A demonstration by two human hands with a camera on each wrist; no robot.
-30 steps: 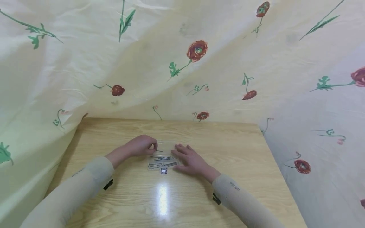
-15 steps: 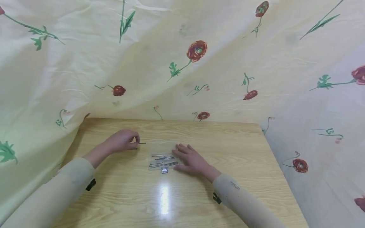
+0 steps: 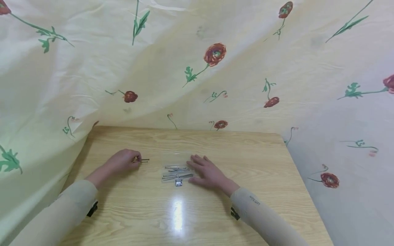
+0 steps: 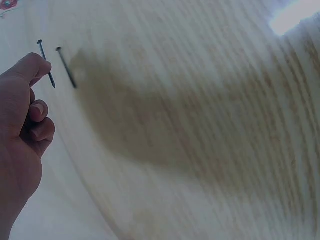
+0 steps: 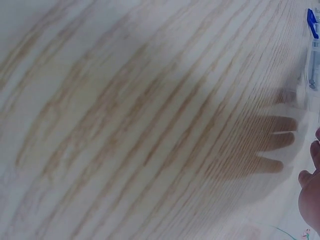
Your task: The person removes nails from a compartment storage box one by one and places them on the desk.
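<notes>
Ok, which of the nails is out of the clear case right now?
The single nail pinched in the left hand, off to the left of the clear case. All the other nails lie together inside it, beside the flat right hand.

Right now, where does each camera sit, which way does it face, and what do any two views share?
Head: worn on the head, looks forward and down at the table; both sleeves, left hand, right hand show.
Left wrist: at the left hand, looks past the fingers at a pinched nail; its shadow lies on the wood.
Right wrist: looks across the wood at the clear case; fingertips show.
Shared: head and left wrist both show the nail.
</notes>
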